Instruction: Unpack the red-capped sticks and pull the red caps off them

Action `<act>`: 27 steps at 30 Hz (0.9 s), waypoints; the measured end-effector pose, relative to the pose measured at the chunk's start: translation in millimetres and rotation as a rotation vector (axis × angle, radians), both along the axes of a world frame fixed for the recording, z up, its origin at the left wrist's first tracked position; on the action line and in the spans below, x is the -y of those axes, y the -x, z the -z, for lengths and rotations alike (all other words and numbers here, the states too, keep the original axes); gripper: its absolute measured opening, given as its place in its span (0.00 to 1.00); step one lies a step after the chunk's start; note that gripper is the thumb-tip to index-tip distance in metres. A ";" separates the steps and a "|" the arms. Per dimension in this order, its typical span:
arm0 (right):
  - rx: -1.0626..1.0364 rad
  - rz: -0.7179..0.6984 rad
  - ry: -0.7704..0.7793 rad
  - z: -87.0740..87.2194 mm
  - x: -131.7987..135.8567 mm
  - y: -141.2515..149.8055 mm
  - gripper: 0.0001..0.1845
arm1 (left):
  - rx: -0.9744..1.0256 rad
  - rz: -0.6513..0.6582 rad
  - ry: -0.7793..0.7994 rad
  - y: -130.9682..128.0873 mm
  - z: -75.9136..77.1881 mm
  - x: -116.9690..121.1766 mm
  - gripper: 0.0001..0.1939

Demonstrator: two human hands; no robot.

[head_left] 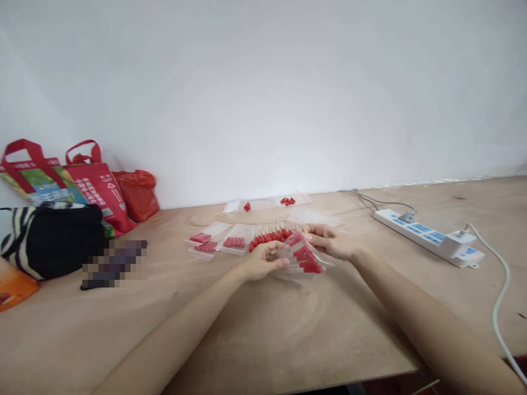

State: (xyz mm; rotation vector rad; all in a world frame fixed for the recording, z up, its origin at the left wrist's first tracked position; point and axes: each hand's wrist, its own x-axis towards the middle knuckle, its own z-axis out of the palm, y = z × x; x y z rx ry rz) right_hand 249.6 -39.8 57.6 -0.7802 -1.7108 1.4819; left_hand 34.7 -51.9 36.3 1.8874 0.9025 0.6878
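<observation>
Between my two hands hangs a clear zip bag (pixel 307 258) with several red cylindrical pieces inside, tilted above the table. My left hand (pixel 263 260) pinches its left side between thumb and fingers. At its upper right edge, my right hand (pixel 325 241) is closed on the same bag. Just behind lies a row of red-tipped sticks (pixel 267 238), partly hidden by my hands and the bag. Flat bags of red pieces (pixel 234 242) rest left of that row, some overlapping (pixel 205 244).
Farther back lie bags with small red pieces (pixel 288 201), near the wall. A white power strip (pixel 428 236) with plugs and cables is on the right. Shopping bags (pixel 99 186), a black striped bag (pixel 61 238) and a blurred dark flat object (pixel 115 264) are at left.
</observation>
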 end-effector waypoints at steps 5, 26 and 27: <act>-0.149 0.065 0.339 30.9 -3.8 27.6 0.20 | -0.163 0.030 0.384 30.4 -12.8 -14.2 0.22; -0.067 0.220 0.386 46.5 5.1 67.9 0.43 | -0.369 -0.069 -0.689 14.7 18.6 -8.3 0.16; -0.061 0.226 0.378 46.2 5.6 68.7 0.42 | -0.376 -0.063 -0.692 15.3 18.6 -8.6 0.15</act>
